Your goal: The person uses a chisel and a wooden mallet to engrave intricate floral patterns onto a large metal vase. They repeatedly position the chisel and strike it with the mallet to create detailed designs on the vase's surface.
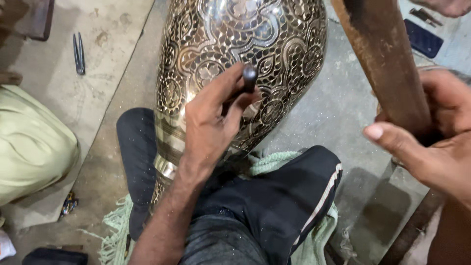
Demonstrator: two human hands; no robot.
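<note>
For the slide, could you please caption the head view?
Left hand sets a dark metal punch on the engraved brass vase; right hand grips a rusty brown bar.

Concrete floor (338, 108) w/ green cloth (274, 162), tweezers (79, 53).

A: The light here is quite dim and soft, a bit yellow. It seems to come from above, toward twelve o'clock.

B: Yes. The engraved metal vase (235, 64) has bright glare on its upper part, and its lower part near the legs is darker.

A: The right hand (431, 142) with the wooden mallet (387, 64), at three o'clock, is very near the camera and out of focus.

B: The left hand (211, 122) with the small chisel (249, 78) is sharp. A soft shadow lies on the floor (338, 108) at four o'clock.

A: The corners look darker, and the edges stretch a little.
</note>
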